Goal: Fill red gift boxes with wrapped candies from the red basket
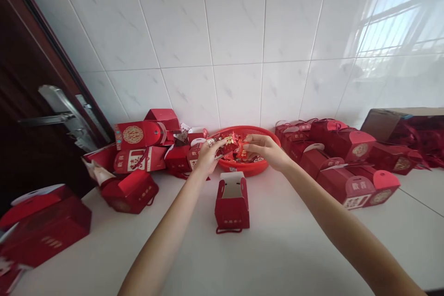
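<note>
Over a round red plastic basket [274, 141] full of wrapped candies [255, 156], both of my hands are at work. My left hand [208, 156] grips a red candy packet [229, 143] with gold printing, above the basket's left side. The fingers of my right hand [265, 149] pinch a small orange-red wrapped candy [243, 149] just to the right of that packet. In front of the basket stands a small red gift box [231, 208], its top open and its pale inside showing, with a cord handle hanging at the near side.
Red gift boxes lie piled at the left [138, 159], beside a dark door with a metal handle [52, 119]. More closed red boxes [342, 159] stand at the right, near a cardboard carton [391, 122]. A tiled wall [239, 23] backs the white table [277, 249].
</note>
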A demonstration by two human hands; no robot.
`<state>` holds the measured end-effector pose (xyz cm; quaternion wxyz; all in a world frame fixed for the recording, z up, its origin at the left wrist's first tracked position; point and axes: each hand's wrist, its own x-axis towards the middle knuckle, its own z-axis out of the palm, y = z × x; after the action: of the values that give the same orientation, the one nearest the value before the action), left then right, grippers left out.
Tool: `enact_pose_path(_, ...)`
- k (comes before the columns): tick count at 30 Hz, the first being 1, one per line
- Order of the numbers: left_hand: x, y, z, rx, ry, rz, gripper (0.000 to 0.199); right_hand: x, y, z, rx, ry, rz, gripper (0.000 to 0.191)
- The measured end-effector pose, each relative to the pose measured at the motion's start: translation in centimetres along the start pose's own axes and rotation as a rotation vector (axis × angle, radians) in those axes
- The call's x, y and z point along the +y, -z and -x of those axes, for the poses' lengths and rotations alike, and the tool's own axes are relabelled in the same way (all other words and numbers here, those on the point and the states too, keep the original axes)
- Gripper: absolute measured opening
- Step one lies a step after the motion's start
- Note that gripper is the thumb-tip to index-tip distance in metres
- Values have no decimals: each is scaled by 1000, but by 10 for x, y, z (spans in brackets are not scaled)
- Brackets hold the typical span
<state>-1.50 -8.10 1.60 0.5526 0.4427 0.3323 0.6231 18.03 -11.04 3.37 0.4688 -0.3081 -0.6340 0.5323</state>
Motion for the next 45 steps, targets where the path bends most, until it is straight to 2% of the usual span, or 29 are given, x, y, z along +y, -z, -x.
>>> enact_pose_path(4, 21, 11, 42, 53, -66, -13, 37, -6, -20, 18, -143, 103, 84, 27)
enact_pose_path(7, 30, 19, 67, 90, -138, -11, 39, -4, -33, 27, -239, 161, 264, 17)
enact_pose_path(10, 31, 23, 83, 96, -178, -26, 37, 0, -40, 30, -256, 176, 435, 9)
enact_pose_path(13, 26, 25, 92, 131, -198, -40, 36, 2, -43, 30, -229, 185, 477, 10)
enact_pose_path(16, 19, 24, 99, 169, -193, -30, 39, 2, -45, 30, -130, 227, 389, 17)
enact_pose_path(19, 11, 22, 107, 156, -164, -7, 44, 1, -49, 31, -61, 223, 262, 26)
enact_pose_path(24, 0, 20, 114, 123, -143, -12, 45, 4, -56, 33, -114, 221, 226, 38)
enact_pose_path(30, -7, 25, 119, 47, -148, -60, 46, 12, -61, 32, -74, 243, 203, 44)
enact_pose_path(32, -8, 26, 120, 69, -127, -47, 46, 12, -62, 32, -68, 248, 225, 42)
enact_pose_path(36, -4, 29, 119, 190, -100, 3, 44, 10, -62, 33, 33, 231, 271, 27)
enact_pose_path(39, -1, 30, 118, 270, -113, 14, 43, 8, -62, 35, 2, 199, 328, 20)
enact_pose_path(42, -1, 30, 119, 300, -126, 9, 43, 8, -62, 39, -26, 155, 517, 23)
enact_pose_path(45, -1, 29, 120, 279, -130, -25, 40, 7, -64, 43, -20, 130, 763, 27)
